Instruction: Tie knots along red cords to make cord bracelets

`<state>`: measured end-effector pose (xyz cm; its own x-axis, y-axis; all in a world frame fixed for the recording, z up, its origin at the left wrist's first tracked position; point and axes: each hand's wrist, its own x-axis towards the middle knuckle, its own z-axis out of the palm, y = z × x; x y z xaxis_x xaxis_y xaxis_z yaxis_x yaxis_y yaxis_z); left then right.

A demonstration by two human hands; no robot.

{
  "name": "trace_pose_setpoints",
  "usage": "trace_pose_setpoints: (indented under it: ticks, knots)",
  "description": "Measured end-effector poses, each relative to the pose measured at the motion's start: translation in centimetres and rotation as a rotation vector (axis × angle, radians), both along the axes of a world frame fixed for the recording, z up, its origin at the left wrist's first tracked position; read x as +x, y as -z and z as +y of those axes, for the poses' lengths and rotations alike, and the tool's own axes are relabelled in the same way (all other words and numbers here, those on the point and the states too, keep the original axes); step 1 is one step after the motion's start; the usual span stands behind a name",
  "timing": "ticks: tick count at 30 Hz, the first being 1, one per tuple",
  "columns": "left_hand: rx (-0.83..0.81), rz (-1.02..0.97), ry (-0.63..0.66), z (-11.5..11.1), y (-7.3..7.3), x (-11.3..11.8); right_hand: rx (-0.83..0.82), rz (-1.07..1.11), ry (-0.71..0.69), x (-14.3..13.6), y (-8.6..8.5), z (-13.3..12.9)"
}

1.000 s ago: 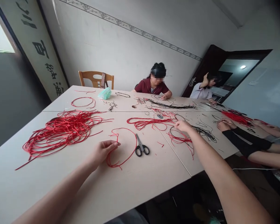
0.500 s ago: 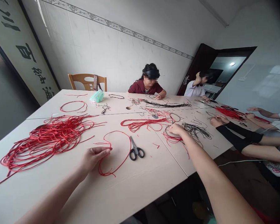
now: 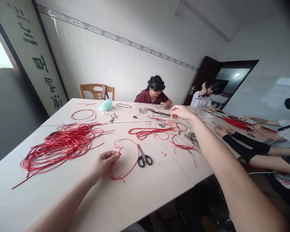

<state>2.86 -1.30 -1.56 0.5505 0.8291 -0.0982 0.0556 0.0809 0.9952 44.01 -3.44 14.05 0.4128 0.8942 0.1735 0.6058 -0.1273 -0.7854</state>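
The left hand (image 3: 105, 160) lay on the smooth pale table (image 3: 145, 193), fingertips pinching a thin red cord (image 3: 125, 156) curled in a loose loop beside black scissors (image 3: 143, 157). The right hand (image 3: 181, 112) hovered raised, fingers pinched together on a fine black cord (image 3: 177, 135).

Red cord loop (image 3: 125, 158): a single thin strand, laid flat on the pale table (image 3: 145, 193) in an open, roughly oval loop; its near end is crumpled into small kinks and a short tail; one side of the loop is pinched at the fingertips of the left hand (image 3: 105, 161); black-handled scissors lie just beside its right edge. A second thin red strand is pinched in the raised right hand (image 3: 181, 112), above the table; its run is too fine to trace.
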Motion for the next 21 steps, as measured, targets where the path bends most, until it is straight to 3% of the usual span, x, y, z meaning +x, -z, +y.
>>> trace_pose_setpoints:
  ticks: [5, 10, 13, 16, 21]
  knots:
    - [-0.011, 0.012, 0.004, 0.1, 0.0, 0.0, 0.086, 0.042, 0.053, -1.4, -1.7, 0.0]
    - [-0.018, 0.015, 0.024, 0.1, 0.2, 0.0, 0.327, 0.137, 0.077, -1.5, -4.4, -0.4]
    - [-0.02, 0.023, 0.02, 0.1, 0.2, 0.0, 0.302, 0.073, 0.071, -1.2, -4.9, -0.3]
    - [-0.017, 0.039, 0.022, 0.2, 0.2, 0.0, 0.143, -0.131, 0.12, -0.3, -3.1, 0.0]
    - [-0.004, 0.056, 0.042, 0.3, 0.3, 0.1, -0.073, -0.374, 0.201, 2.7, 2.4, -0.7]
